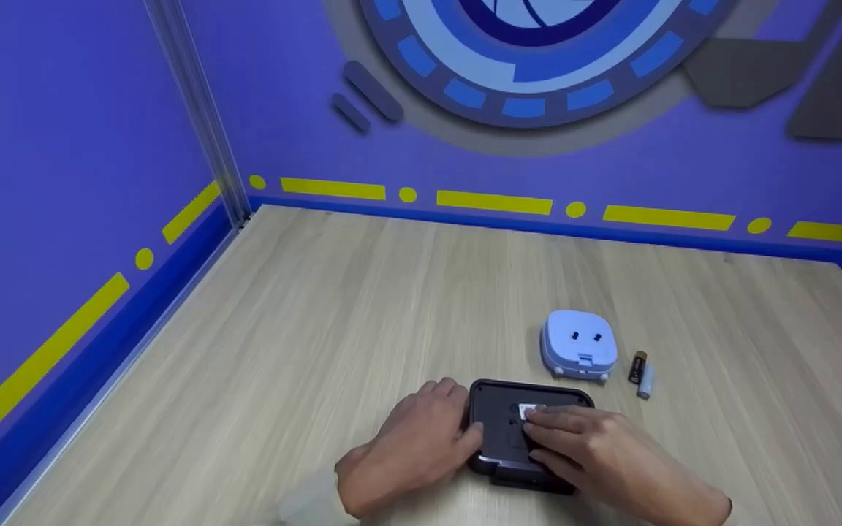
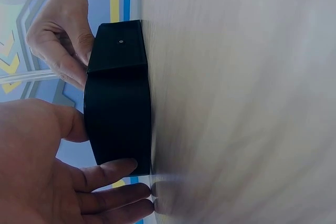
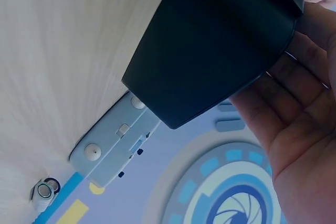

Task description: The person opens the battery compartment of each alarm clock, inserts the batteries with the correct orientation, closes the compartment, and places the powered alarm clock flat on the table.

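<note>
A black rounded-square device [image 1: 498,409] lies flat on the table with a small white label [image 1: 527,411] on its upper face. My left hand [image 1: 421,438] holds its left edge, thumb on top and index finger against the side, as the left wrist view shows. Across the upper face, near the label, rest the extended fingers of my right hand [image 1: 604,442]. In the right wrist view the device's dark side wall [image 3: 220,40] hides part of what lies behind it.
Behind the device sits a light blue rounded case [image 1: 580,340] with two small black pegs on top. To its right lie a black-and-gold battery [image 1: 638,367] and a grey battery [image 1: 646,382], side by side. Blue-purple panels [image 1: 304,146] border the wooden table [image 1: 355,292].
</note>
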Action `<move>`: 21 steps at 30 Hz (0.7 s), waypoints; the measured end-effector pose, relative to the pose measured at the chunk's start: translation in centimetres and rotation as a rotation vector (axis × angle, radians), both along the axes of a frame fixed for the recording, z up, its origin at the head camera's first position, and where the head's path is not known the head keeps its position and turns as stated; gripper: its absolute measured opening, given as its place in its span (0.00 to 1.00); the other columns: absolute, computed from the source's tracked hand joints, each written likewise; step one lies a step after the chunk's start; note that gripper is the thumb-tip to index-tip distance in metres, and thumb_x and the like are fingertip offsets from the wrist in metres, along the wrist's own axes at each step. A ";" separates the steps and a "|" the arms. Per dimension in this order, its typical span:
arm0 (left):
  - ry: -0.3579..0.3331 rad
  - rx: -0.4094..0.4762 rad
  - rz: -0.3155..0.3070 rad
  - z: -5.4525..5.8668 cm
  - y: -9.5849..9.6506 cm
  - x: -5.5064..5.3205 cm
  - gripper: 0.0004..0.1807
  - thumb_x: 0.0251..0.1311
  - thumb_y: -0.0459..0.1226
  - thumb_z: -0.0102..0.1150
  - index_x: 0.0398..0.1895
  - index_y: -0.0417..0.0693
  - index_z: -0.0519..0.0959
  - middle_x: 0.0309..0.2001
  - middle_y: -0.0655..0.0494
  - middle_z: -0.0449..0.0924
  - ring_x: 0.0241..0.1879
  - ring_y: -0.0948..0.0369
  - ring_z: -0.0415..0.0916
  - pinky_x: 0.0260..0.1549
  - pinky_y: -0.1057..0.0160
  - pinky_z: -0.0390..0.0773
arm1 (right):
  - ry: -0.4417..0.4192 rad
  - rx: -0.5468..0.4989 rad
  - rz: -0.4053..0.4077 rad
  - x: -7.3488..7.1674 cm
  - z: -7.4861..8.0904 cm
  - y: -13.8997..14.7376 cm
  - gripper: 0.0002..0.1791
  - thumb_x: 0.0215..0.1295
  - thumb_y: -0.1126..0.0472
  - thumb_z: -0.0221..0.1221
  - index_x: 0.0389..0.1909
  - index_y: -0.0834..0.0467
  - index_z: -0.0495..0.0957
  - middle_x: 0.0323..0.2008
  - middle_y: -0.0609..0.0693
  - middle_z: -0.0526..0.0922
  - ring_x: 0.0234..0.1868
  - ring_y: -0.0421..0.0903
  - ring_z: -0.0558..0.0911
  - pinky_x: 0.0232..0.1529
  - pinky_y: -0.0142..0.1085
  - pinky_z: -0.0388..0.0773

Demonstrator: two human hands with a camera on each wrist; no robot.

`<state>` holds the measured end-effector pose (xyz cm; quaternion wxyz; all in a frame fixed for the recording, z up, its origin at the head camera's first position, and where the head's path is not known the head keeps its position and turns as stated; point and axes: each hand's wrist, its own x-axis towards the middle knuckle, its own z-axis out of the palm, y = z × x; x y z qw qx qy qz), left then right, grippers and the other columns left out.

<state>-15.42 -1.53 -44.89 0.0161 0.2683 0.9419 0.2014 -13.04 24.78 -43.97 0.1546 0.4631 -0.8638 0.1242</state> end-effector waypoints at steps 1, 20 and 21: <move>0.003 0.003 0.001 0.0 0.0 0.0 0.21 0.71 0.47 0.54 0.50 0.39 0.82 0.41 0.54 0.79 0.38 0.60 0.73 0.41 0.57 0.78 | 0.005 0.002 -0.001 0.0 0.0 0.0 0.18 0.60 0.65 0.75 0.52 0.59 0.90 0.50 0.55 0.90 0.50 0.48 0.89 0.44 0.44 0.87; -0.020 -0.001 0.022 0.1 0.1 0.1 0.23 0.71 0.48 0.55 0.54 0.37 0.82 0.44 0.53 0.80 0.42 0.58 0.75 0.45 0.56 0.78 | 0.008 0.046 0.007 0.3 0.2 -0.1 0.18 0.62 0.67 0.73 0.54 0.61 0.89 0.51 0.56 0.89 0.51 0.49 0.89 0.45 0.45 0.86; -0.019 -0.001 0.023 0.1 0.1 0.1 0.23 0.71 0.48 0.55 0.54 0.37 0.82 0.44 0.53 0.80 0.43 0.58 0.75 0.45 0.56 0.78 | 0.008 0.047 0.005 0.3 0.2 -0.1 0.18 0.62 0.67 0.73 0.53 0.61 0.89 0.51 0.56 0.89 0.51 0.49 0.89 0.45 0.45 0.86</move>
